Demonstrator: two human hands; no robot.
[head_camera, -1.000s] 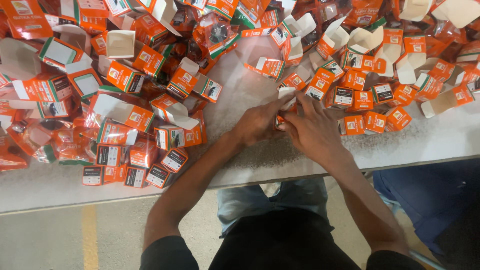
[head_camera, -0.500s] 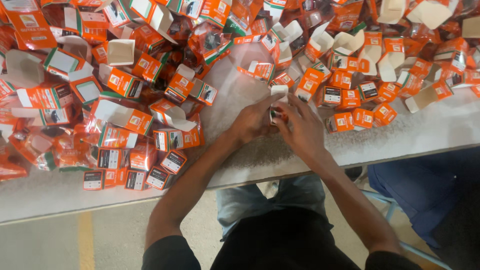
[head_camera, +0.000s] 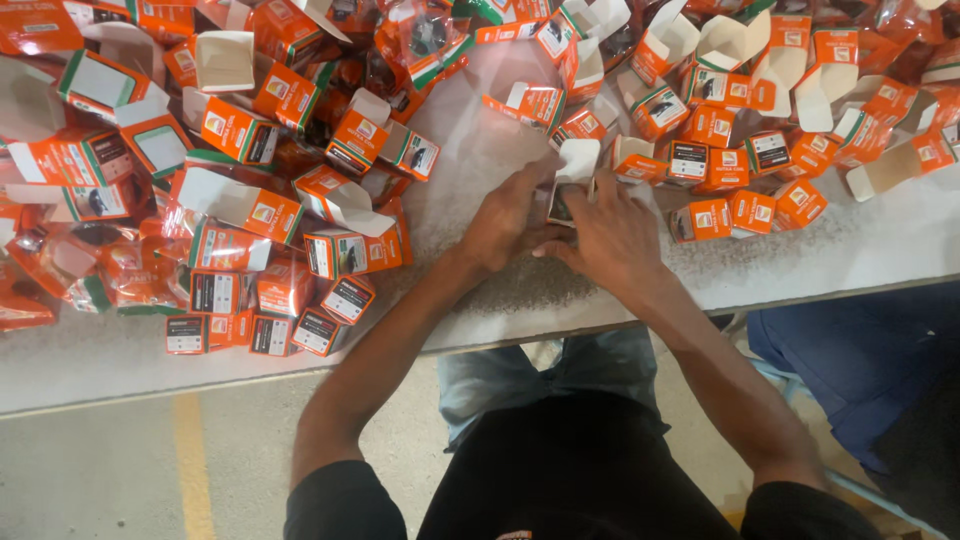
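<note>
Both hands, left and right, clamp one open box. Closed boxes lie right; many open boxes remain left.

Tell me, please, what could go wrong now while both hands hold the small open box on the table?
1. The open box is partly hidden between the left hand and right hand; its white flap stands up and might get creased.
2. The closed orange boxes lie close beside the right hand, so a wrist movement could knock them.
3. The stacked boxes beside the left forearm might topple.
</note>
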